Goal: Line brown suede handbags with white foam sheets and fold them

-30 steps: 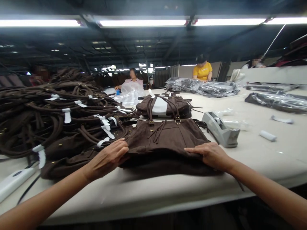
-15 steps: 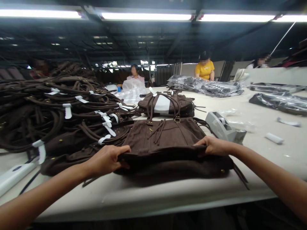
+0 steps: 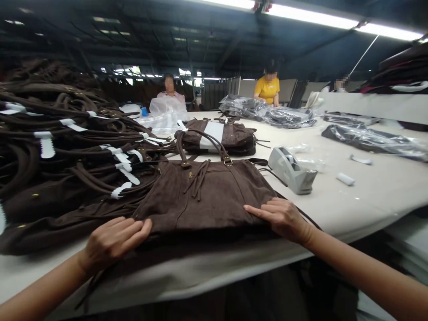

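A dark brown handbag (image 3: 214, 196) lies flat at the table's front edge, its two handles pointing away from me and a tied cord on its front. My left hand (image 3: 117, 240) grips the bag's near left corner, fingers on top and the thumb out of sight. At the near right corner, my right hand (image 3: 281, 218) is closed on the bag's edge, with its index finger stretched along the fabric. Just beyond lies a second brown handbag (image 3: 230, 138) with a white band (image 3: 212, 134) around it.
Brown bags with white handle wraps (image 3: 45, 145) form a large pile at left. A grey tape dispenser (image 3: 290, 169) stands right of the handbag. Plastic-wrapped bags (image 3: 374, 138) lie farther right. A person in a yellow shirt (image 3: 267, 89) and another in pink work across the table.
Both hands have drawn the near edge of the handbag toward me and down, so its front panel now lies flatter. My view has turned a little to the right.
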The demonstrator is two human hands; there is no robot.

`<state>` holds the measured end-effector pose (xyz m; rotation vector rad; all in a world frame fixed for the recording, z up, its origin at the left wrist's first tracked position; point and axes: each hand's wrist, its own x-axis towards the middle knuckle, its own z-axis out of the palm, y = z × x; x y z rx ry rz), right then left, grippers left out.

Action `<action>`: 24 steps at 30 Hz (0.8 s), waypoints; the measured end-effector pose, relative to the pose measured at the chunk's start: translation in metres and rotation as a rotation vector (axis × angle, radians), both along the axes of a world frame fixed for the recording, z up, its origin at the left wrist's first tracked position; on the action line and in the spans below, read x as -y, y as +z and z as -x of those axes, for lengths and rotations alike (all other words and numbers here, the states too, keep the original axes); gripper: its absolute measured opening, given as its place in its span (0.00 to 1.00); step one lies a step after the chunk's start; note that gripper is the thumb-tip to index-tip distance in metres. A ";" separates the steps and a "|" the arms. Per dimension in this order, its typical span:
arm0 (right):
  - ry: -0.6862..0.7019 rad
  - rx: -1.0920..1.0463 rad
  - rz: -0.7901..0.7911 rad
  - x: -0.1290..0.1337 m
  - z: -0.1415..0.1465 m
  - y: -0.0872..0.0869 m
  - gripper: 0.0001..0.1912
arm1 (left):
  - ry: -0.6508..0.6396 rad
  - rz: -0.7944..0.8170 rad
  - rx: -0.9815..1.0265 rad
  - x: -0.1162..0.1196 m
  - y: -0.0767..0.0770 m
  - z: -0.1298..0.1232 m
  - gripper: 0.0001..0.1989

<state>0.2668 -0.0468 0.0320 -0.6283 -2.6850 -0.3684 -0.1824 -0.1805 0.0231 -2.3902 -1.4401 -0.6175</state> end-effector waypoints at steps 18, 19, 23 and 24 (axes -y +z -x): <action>-0.133 -0.436 -0.363 0.048 -0.015 -0.039 0.10 | -0.102 -0.325 -0.591 0.006 0.003 0.010 0.27; -0.107 -0.425 -0.370 0.050 -0.018 -0.042 0.10 | -0.096 -0.334 -0.591 0.006 0.003 0.013 0.30; -0.048 -0.335 -0.397 0.055 -0.027 -0.044 0.13 | -0.083 -0.283 -0.538 0.005 0.003 0.019 0.34; -0.048 -0.315 -0.400 0.056 -0.028 -0.042 0.14 | -0.093 -0.253 -0.516 0.006 0.002 0.018 0.33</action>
